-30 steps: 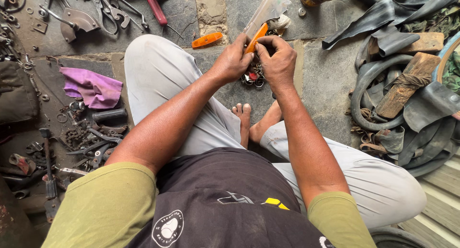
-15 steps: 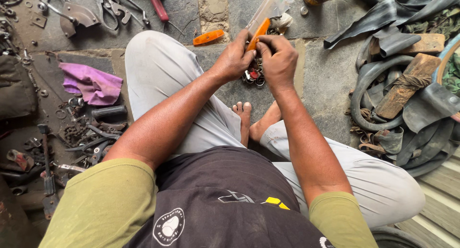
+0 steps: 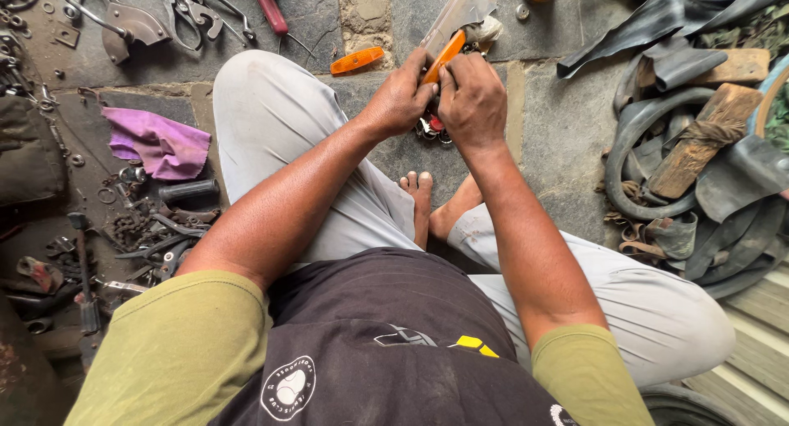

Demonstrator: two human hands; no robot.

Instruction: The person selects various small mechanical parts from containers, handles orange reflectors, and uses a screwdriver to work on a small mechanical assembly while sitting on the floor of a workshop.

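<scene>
I sit cross-legged on a stone floor. My left hand (image 3: 400, 97) and my right hand (image 3: 472, 104) are pressed together in front of my knees, both closed around an orange elongated plastic piece (image 3: 445, 56) that sticks up between them. A clear plastic wrapper (image 3: 464, 8) lies just beyond it. Under my hands sits a small cluster of red and metal parts (image 3: 429, 128), mostly hidden. A second orange piece (image 3: 357, 60) lies on the floor to the left of my hands.
A purple rag (image 3: 158, 142), pliers (image 3: 185, 11), a red-handled screwdriver (image 3: 269, 8) and scattered metal parts (image 3: 148, 229) lie at the left. Old rubber inner tubes (image 3: 657, 146) and a wooden block (image 3: 699, 142) are piled at the right.
My hands have stayed together on the orange piece, with only small shifts of the fingers. The view has drifted slightly.
</scene>
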